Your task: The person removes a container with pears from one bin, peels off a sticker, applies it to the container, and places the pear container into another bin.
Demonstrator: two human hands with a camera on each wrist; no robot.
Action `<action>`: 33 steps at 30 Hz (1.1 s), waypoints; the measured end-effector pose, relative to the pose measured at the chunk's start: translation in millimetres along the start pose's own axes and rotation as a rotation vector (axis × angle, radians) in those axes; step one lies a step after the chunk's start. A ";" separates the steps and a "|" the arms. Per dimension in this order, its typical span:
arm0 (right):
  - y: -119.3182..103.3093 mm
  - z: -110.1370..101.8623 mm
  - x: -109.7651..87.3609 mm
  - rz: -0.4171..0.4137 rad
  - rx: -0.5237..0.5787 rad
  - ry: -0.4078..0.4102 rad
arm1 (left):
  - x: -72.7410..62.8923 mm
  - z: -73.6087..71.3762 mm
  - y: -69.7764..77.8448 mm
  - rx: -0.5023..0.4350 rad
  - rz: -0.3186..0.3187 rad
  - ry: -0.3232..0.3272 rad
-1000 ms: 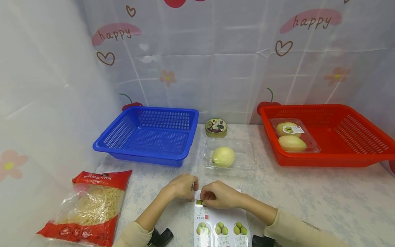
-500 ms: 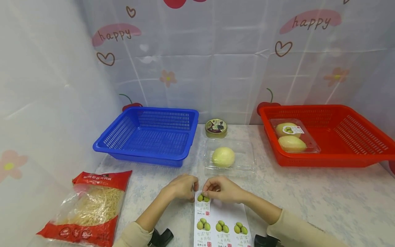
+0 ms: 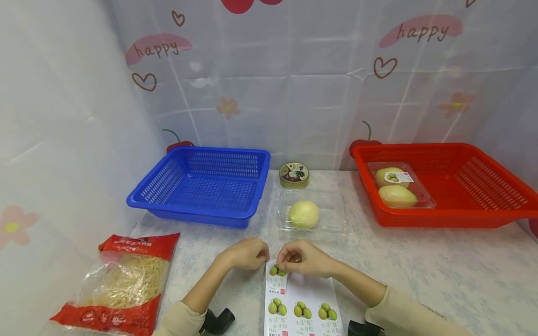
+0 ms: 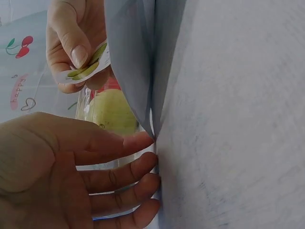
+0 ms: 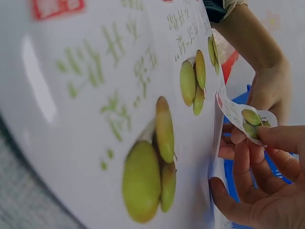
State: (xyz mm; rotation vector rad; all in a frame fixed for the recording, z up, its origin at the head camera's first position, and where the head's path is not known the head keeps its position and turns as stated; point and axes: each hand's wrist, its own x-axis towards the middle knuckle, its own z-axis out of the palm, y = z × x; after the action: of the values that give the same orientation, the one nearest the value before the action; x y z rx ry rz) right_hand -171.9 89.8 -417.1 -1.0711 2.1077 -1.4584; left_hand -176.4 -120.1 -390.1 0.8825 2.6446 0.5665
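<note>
Red and clear plastic bag (image 3: 130,275) of pale pasta lies at far left on the table (image 3: 403,261). Behind it and to the right stands a blue basket (image 3: 222,186). Next, left hand (image 3: 249,254): fingers loosely bent, tips down on the table, one digit touching the top left corner of the white sheet (image 3: 308,285). At that corner is the label (image 3: 276,282) printed with green fruit; upper end lifted, lower end against the sheet. Right hand (image 3: 306,259): thumb and fingers pinch the lifted end. Beyond the hands, a round tin (image 3: 294,175); in front of it a clear container (image 3: 332,214), one pale yellow fruit (image 3: 303,214) left of its middle. Far right: red basket (image 3: 458,186) with a second packed container (image 3: 414,186), two fruits inside.
</note>
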 end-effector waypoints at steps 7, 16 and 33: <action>-1.3 1.3 -0.2 -0.020 -0.003 -0.015 | 3.2 6.2 4.4 0.054 -0.098 0.009; -6.3 -0.7 -2.1 -0.013 0.041 -0.023 | 5.5 10.2 7.4 0.057 -0.178 0.048; -14.2 5.4 -8.5 -0.218 0.023 0.094 | 6.6 13.2 6.9 0.040 -0.181 0.092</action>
State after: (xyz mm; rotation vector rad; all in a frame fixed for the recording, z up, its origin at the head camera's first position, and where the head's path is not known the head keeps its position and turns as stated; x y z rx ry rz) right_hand -157.5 90.1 -407.4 -1.2809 2.0842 -1.6589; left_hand -172.8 -107.3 -399.5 0.6325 2.7905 0.5222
